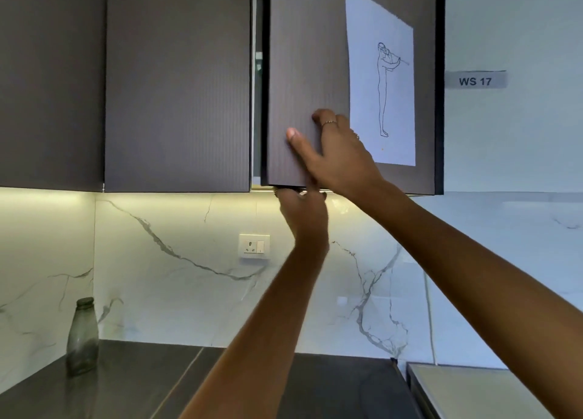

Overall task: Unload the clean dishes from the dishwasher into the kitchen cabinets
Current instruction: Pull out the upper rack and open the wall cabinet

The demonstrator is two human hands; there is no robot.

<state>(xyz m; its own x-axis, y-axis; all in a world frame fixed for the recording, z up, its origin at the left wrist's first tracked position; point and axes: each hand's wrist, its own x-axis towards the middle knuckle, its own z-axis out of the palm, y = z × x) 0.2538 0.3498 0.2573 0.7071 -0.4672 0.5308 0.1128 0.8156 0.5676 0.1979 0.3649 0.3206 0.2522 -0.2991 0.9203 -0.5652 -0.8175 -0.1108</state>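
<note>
Cabinet door [303,87]: dark ribbed upper door, right of centre, swung slightly ajar; narrow gap along its left edge.
Cabinet interior: seen only through that gap; contents too narrow and dim to identify.
Dishes and dishwasher: outside the view.
Right hand [340,153]: laid flat against the door face near its lower edge; thumb spread out to the left, fingers extended upward; ring on one finger.
Left hand [303,210]: raised beneath the door's bottom edge; fingertips hidden behind that edge and partly behind the right hand, so finger state cannot be determined.
Paper sheet [381,81]: white, fixed to the door's right half, line drawing of a standing figure; lower left corner covered by the right hand.
Neighbouring door [178,84]: closed, just left of the gap.
Label [475,80]: grey strip on the wall right of the cabinet, reads "WS 17".
Socket [254,246]: white, on the marble backsplash [173,276], left of the left wrist.
Glass bottle [82,336]: empty-looking, upright on the dark countertop [132,384], lower left corner.
Pale surface [473,390]: lower right, cut off by the right forearm and frame edge; identity unclear.
</note>
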